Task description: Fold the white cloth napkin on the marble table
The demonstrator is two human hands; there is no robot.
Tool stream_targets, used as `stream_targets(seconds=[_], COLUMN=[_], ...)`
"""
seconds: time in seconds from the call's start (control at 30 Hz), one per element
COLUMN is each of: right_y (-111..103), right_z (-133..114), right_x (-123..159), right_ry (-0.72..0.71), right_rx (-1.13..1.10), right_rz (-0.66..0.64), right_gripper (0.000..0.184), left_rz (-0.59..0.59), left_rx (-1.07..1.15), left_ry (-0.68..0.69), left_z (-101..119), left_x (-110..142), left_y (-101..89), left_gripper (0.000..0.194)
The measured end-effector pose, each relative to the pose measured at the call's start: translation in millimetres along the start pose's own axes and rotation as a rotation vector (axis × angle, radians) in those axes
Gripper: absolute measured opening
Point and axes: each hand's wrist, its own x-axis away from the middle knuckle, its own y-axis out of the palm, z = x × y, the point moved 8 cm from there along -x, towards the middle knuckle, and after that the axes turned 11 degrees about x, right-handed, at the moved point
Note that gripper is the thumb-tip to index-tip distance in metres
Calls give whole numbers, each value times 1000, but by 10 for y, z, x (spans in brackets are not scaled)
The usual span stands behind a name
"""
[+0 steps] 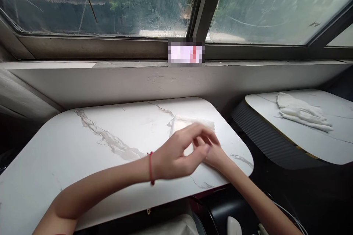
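While the two hands work close together over the near table [110,125], the white thing [179,122] lies flat on the tabletop, just behind them and partly hidden under them. It looks thin and soft, like a folded cloth or a packet, but too much of it is covered to be sure. The left hand [175,154], with a red string bracelet [150,168] on its wrist, reaches across in front of the right hand [213,154]. Its thumb and fingers are bent into a loose ring with a big gap, and nothing shows in that gap as being held. The thumb tip lies over the right hand in this view, but I cannot tell if the two hands touch. Most of the right hand's fingers are hidden, so I cannot tell how far open they are or if they have hold of the white thing. My guess is that the step in hand is some small job with the hands near the white thing. From here, a good next move calls for getting the left hand out of the way, so that both hands can reach the white thing. On the other table [264,117], a white cloth bundle [305,114] lies well apart.
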Motion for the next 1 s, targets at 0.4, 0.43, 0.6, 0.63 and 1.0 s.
stream_targets(seconds=[0.4,0.43,0.6,0.63,1.0], right_y=[-76,-47,197,256,760], right_z=[43,89,543,656,1545], right_x=[370,373,130,46,-750], right_ry=[128,139,128,107,57], right_rx=[15,8,-64,-82,-106], right_rz=[-47,-45,-53,-63,-119], right_gripper=[45,46,59,60,58], left_rz=[-266,-261,-210,-191,-106], left_rx=[-1120,-1136,-1179,-1183,-1228], left_ry=[-74,-78,-168,-191,-372], left_z=[-1615,-1637,-1870,-1932,-2431], left_x=[36,8,-400,-507,-1436], left_y=[458,483,413,369,-54], left_gripper=[62,63,65,66,69])
